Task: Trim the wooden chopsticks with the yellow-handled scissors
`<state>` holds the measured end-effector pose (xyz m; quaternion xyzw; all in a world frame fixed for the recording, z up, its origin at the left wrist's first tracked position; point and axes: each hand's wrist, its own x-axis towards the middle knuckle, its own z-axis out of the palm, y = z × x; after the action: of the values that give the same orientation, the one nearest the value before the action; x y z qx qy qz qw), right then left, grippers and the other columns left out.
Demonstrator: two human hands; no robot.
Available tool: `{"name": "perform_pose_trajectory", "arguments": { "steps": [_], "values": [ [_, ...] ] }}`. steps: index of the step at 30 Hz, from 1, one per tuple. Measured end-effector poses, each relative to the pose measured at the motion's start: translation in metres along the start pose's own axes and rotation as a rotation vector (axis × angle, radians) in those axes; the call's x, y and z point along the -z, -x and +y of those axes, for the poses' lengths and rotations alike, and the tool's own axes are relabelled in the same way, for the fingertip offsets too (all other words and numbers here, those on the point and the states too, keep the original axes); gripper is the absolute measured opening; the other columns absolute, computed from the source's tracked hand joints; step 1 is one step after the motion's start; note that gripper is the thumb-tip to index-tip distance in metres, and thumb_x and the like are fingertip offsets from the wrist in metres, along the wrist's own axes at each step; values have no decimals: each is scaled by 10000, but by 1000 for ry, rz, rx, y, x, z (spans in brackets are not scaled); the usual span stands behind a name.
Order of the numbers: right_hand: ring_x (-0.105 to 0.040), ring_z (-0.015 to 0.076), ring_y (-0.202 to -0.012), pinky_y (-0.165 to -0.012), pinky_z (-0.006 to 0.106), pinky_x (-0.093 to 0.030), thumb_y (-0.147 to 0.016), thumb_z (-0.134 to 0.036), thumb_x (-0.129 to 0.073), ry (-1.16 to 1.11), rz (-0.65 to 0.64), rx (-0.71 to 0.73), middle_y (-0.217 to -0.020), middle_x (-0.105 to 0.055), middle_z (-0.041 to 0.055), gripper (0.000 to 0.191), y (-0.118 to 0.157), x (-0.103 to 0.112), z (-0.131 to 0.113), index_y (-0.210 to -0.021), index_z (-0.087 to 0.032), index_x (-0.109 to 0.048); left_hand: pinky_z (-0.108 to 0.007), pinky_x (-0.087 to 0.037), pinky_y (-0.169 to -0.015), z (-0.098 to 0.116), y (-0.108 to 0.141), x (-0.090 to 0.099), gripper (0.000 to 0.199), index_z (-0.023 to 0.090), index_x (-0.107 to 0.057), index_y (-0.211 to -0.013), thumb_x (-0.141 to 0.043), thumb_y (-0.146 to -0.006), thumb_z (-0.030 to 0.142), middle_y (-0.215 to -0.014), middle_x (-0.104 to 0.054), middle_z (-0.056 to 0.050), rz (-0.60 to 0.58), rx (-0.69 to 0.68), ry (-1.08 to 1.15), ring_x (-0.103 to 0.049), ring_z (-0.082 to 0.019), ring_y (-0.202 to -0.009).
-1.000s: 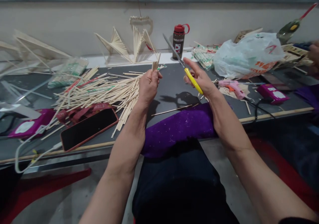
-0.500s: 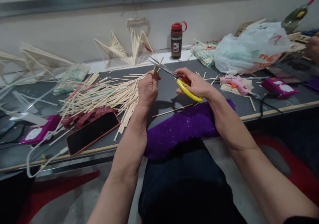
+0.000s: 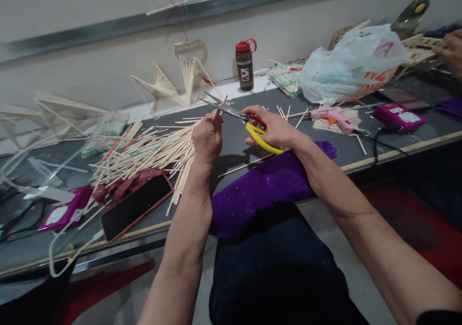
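My left hand [image 3: 208,136] is closed around thin wooden sticks [image 3: 223,101], whose upper ends poke out above the fingers. How many it holds I cannot tell. In my right hand [image 3: 271,126] are scissors [image 3: 260,138] with yellow handles, their blades parted and crossing the sticks just above my left fist. A loose pile of wooden sticks [image 3: 155,147] spreads over the table to the left of my left hand. Below my right wrist lies a purple cloth [image 3: 260,185], with a single stick [image 3: 245,165] along its far edge.
A phone [image 3: 137,208] lies at the front left. Behind stand a bottle [image 3: 245,70] and fan-shaped stick models [image 3: 159,84]. To the right are a pink glue gun [image 3: 335,118], a purple box [image 3: 400,117], a plastic bag [image 3: 353,70] and another person's hand [image 3: 451,50].
The view has tilted and shifted, so the table's things sit differently in the picture. Both hands keep their grips, and the scissor blades still straddle the sticks.
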<state>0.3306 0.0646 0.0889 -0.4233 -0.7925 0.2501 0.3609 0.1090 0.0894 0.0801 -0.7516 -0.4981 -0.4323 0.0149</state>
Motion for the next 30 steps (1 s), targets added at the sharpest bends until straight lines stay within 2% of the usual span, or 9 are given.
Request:
{"name": "perform_pose_trajectory", "arguments": {
  "steps": [8,14,21,25,30],
  "values": [
    [-605,234,-1022,-880,447,-516,-717,-393,-757,20,-8,54,-1329,-574,47,673,-1,3,5,-1327,-324,-480,-266,-386,-644,-4,0,-3,462,185,-657,-808,-347,-1007,464,-692,-630,-34,-20,-123,74,-581,-137,-640],
    [-604,229,-1011,-886,441,-518,-709,-410,-768,-10,-10,33,-1315,-587,37,664,-1,2,9,-1307,-330,-492,-252,-374,-588,0,2,-2,508,176,-662,-789,-346,-998,514,-659,-612,-30,-47,-112,142,-550,-120,-591],
    [-594,225,-997,-906,449,-496,-701,-428,-771,-46,-46,48,-1273,-599,56,657,-1,5,9,-1283,-284,-501,-237,-329,-501,-4,2,-3,502,181,-644,-785,-384,-973,566,-551,-515,2,-168,-32,317,-450,-107,-500],
    [-589,200,-946,-878,412,-490,-709,-434,-760,-57,-55,37,-1212,-613,49,612,-2,5,13,-1249,-272,-521,-234,-321,-490,-7,2,-4,516,177,-653,-792,-378,-965,579,-538,-495,5,-229,-23,319,-445,-113,-503],
    [-546,147,-800,-772,335,-469,-750,-442,-721,-80,-63,20,-993,-616,17,538,-4,2,20,-1209,-222,-550,-243,-330,-514,-6,2,-4,529,173,-663,-801,-364,-964,579,-539,-482,8,-262,-25,274,-452,-120,-513]
  ]
}}
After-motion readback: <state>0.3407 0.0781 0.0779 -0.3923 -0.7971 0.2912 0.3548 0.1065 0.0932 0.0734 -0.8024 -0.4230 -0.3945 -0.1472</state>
